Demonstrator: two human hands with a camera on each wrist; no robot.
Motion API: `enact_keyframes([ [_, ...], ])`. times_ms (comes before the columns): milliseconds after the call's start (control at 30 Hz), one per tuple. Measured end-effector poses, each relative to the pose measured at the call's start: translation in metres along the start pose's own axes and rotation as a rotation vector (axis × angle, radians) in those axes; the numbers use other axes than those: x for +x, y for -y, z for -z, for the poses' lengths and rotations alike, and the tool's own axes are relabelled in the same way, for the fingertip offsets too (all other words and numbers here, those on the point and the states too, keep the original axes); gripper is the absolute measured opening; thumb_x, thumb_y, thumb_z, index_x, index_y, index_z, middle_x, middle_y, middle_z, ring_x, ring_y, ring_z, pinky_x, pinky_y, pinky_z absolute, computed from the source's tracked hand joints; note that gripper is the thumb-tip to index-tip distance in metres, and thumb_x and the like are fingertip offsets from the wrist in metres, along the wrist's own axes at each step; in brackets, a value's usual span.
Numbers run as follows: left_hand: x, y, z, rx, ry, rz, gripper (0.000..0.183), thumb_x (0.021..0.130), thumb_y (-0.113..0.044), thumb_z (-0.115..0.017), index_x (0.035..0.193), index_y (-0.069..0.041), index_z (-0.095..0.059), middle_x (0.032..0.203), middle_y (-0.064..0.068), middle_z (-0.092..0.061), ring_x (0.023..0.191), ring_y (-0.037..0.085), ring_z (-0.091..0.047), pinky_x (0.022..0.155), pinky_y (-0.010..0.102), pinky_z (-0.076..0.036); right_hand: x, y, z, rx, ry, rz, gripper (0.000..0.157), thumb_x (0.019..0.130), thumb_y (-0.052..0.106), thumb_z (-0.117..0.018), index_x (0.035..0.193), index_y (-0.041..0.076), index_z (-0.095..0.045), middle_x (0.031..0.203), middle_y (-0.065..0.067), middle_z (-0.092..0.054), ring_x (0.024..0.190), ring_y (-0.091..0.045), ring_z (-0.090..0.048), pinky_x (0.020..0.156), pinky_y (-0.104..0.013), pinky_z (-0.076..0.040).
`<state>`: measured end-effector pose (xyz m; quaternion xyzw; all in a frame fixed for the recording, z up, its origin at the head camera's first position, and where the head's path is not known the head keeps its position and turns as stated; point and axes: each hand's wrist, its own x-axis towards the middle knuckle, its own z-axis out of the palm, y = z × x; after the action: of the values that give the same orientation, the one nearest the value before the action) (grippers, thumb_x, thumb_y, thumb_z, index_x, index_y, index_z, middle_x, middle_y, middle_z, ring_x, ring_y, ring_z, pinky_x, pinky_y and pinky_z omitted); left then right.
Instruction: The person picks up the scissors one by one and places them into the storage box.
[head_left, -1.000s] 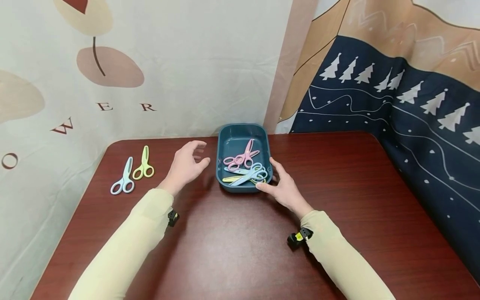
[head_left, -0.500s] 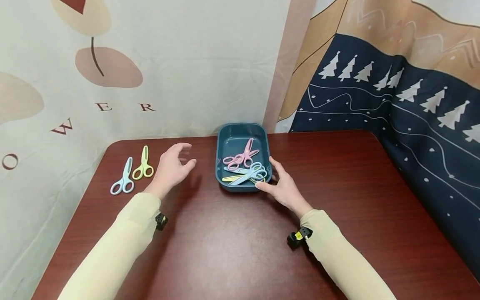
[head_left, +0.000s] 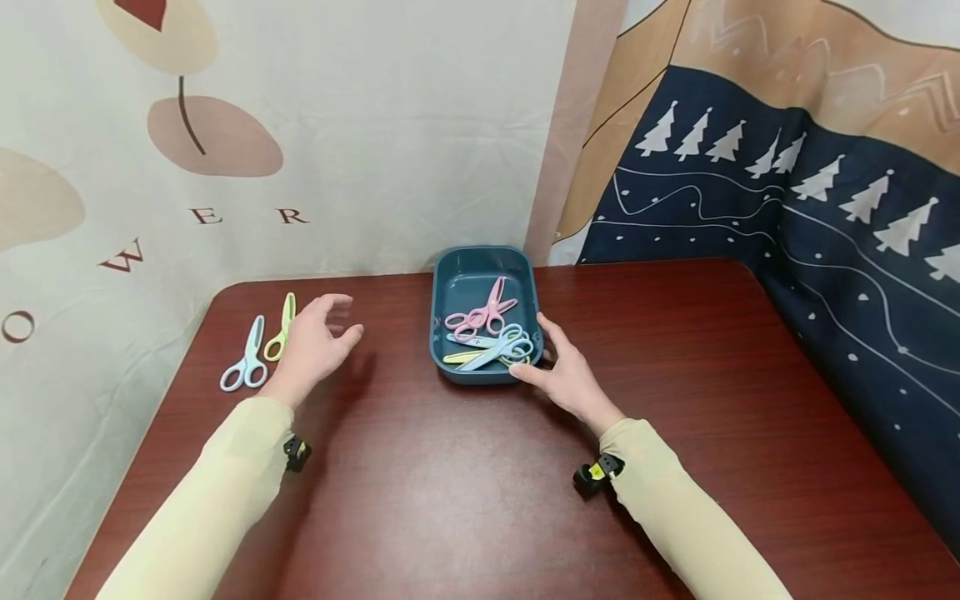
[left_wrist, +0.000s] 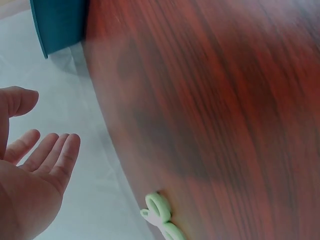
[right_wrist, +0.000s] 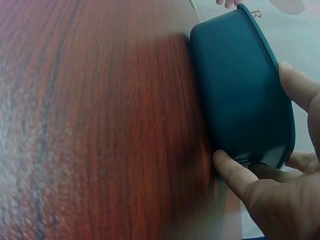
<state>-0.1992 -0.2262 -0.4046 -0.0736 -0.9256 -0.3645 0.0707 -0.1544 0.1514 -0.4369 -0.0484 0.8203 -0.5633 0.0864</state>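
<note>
My left hand hovers over the table's left part, palm facing right, fingers loosely bent and holding nothing. It partly covers the yellow-green scissors, whose handles show low in the left wrist view. Just left of those lie light blue scissors. My right hand holds the near right corner of a dark teal plastic box, thumb at the near rim and fingers along the right side. Inside the box are pink scissors, with light blue scissors and a yellow pair nearer me.
The box stands at the back edge of the dark red wooden table. A pale printed cloth hangs behind it, and a navy cloth with white trees borders the right side. Each wrist carries a small black camera.
My left hand has moved left, away from the box, and now overlaps the yellow-green scissors in the head view. The right hand stays at the box's corner.
</note>
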Motion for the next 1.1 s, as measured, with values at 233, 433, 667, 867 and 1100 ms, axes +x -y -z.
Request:
enact_keyframes([
  [233,-0.007,0.006,0.009,0.016,0.005,0.035,0.048,0.097,-0.009,-0.068,0.14,0.006,-0.052,0.132,0.032,-0.06,0.112,0.05,-0.065,0.098,0.06,-0.052,0.001,-0.001,-0.001,-0.011,-0.004,0.0,0.096,0.091,0.024,-0.081,0.166,0.017,-0.021,0.162,-0.015,-0.037,0.141,-0.038,-0.049,0.109,-0.051,-0.047],
  [433,-0.011,0.015,0.014,0.038,-0.01,0.059,0.05,0.097,-0.01,-0.067,0.141,0.006,-0.052,0.133,0.032,-0.06,0.112,0.05,-0.065,0.098,0.061,-0.051,0.001,-0.002,-0.001,-0.014,-0.005,-0.001,0.096,0.091,0.023,-0.082,0.165,0.017,-0.022,0.162,-0.015,-0.038,0.141,-0.037,-0.049,0.108,-0.05,-0.049],
  [667,-0.013,0.024,0.021,0.054,-0.039,0.071,0.049,0.096,-0.009,-0.068,0.14,0.007,-0.053,0.131,0.034,-0.06,0.109,0.051,-0.066,0.095,0.061,-0.052,0.002,-0.002,-0.001,-0.009,-0.005,-0.006,0.096,0.091,0.025,-0.082,0.165,0.019,-0.022,0.162,-0.013,-0.037,0.142,-0.037,-0.048,0.109,-0.05,-0.048],
  [867,-0.019,0.029,0.028,0.081,-0.064,0.099,0.049,0.095,-0.01,-0.068,0.139,0.007,-0.054,0.13,0.034,-0.06,0.106,0.05,-0.067,0.091,0.061,-0.054,0.001,-0.001,0.0,-0.012,-0.002,-0.012,0.097,0.091,0.026,-0.082,0.166,0.019,-0.022,0.162,-0.013,-0.037,0.141,-0.037,-0.049,0.108,-0.05,-0.049],
  [1100,-0.022,0.038,0.034,0.106,-0.078,0.137,0.049,0.095,-0.013,-0.067,0.139,0.005,-0.055,0.133,0.033,-0.058,0.109,0.049,-0.067,0.092,0.06,-0.054,0.001,-0.002,0.001,-0.03,-0.006,-0.009,0.096,0.091,0.026,-0.082,0.166,0.018,-0.021,0.163,-0.013,-0.037,0.141,-0.037,-0.049,0.108,-0.049,-0.049],
])
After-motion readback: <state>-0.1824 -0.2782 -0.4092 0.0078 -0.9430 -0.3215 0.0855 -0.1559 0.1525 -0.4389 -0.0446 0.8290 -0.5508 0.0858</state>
